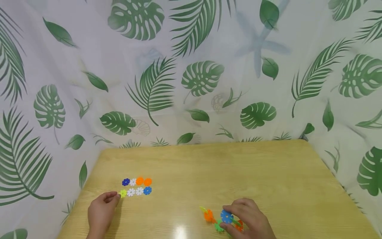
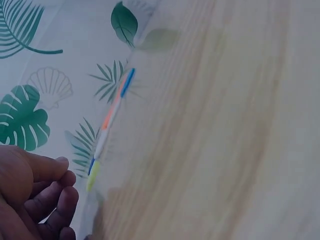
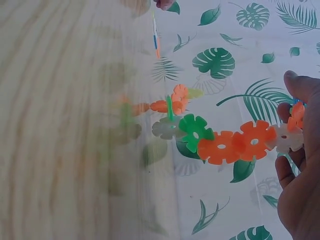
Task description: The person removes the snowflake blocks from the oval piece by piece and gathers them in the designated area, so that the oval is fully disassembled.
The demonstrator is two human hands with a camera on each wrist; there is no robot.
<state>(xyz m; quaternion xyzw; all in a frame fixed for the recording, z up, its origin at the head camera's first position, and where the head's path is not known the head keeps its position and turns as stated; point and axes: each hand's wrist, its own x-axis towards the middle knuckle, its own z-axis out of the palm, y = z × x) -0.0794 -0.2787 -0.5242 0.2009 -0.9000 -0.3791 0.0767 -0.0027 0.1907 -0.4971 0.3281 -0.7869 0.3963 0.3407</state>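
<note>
Two rows of plastic snowflake discs lie on the table at the left; the front row has a yellow disc (image 1: pixel 123 193), two white ones and a blue disc (image 1: pixel 147 190). My left hand (image 1: pixel 102 209) is beside the yellow disc, fingers loosely bent; in the left wrist view a small gap shows between fingertips and disc. At the right my right hand (image 1: pixel 250 217) pinches a blue snowflake disc (image 1: pixel 227 216) between thumb and fingers. It belongs to a linked chain of orange, green and white discs, with an orange disc (image 3: pixel 254 141) and a green disc (image 3: pixel 195 133) seen from the side.
The wooden table (image 1: pixel 185 172) reaches back to a leaf-printed cloth (image 1: pixel 167 132) hung behind and at both sides. The back row of discs holds a dark blue disc (image 1: pixel 126 182), a white one and two orange ones.
</note>
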